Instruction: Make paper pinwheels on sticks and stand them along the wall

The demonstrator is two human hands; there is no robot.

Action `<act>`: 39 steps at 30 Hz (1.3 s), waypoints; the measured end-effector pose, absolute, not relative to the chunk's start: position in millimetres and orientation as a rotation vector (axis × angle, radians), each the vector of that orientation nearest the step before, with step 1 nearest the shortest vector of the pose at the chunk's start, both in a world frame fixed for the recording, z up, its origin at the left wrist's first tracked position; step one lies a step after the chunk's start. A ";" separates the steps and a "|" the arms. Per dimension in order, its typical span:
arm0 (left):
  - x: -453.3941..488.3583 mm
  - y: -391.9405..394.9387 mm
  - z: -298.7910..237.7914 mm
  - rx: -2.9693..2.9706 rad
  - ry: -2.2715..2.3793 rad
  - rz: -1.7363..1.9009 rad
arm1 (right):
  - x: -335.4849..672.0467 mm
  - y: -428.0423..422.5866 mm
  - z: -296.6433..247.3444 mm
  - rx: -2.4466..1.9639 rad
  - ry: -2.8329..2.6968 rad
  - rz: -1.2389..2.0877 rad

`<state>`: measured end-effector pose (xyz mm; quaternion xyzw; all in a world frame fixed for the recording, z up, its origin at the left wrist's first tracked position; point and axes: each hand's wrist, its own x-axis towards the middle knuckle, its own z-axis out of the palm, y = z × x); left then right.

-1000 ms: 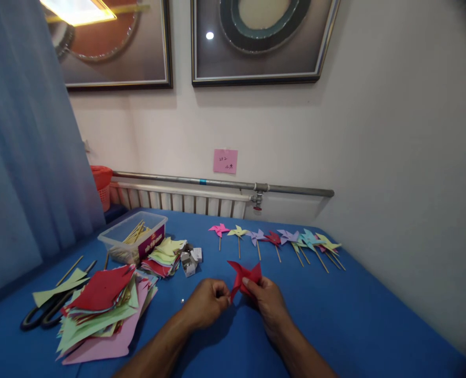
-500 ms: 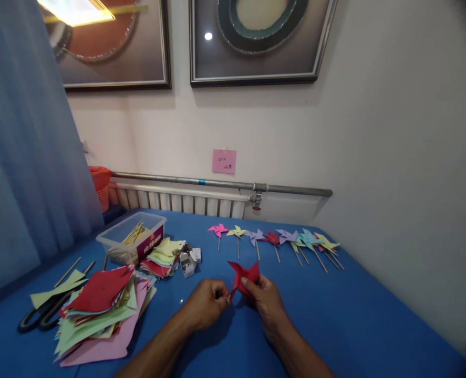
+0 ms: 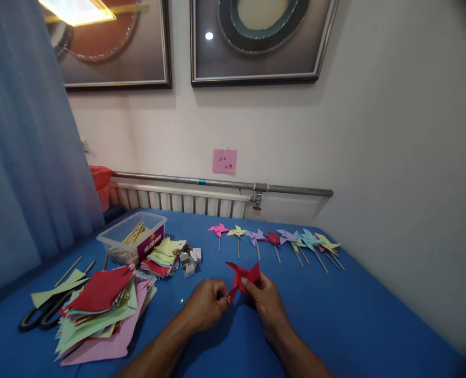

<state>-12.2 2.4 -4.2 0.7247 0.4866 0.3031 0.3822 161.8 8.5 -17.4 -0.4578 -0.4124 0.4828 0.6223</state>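
Note:
A folded red paper pinwheel (image 3: 241, 278) is held low over the blue table, its pointed blades spread. My right hand (image 3: 267, 302) grips it from the right, thumb pressed on the front near the middle, the other fingers behind. From the left, my left hand (image 3: 209, 302) is closed in a pinch at the tip of the lower left blade. Whether a small part also sits between those fingertips is hidden. On the table left of my left hand lies a small shiny thumbtack (image 3: 181, 301).
A stack of coloured paper (image 3: 102, 315) covers scissors (image 3: 39, 314) at left. Behind it stand a clear box of sticks (image 3: 132, 239), a smaller paper pile (image 3: 165, 254) and small open boxes (image 3: 189, 261). Several finished pinwheels (image 3: 274, 239) line the table's back right.
Almost nothing differs. The upper left blade of the red pinwheel has shifted slightly left, while both hands keep nearly the same place and hold.

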 end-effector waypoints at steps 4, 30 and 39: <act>-11.8 1.1 -3.3 1.865 1.267 0.771 | 160.8 7.3 -17.4 -1.067 -0.979 1.088; -11.9 1.6 -4.0 1.883 1.283 0.785 | 160.4 1.5 -12.8 -1.126 -1.257 0.909; -12.3 1.8 -2.4 1.894 1.297 0.770 | 157.9 -0.8 -9.2 -1.160 -1.241 0.917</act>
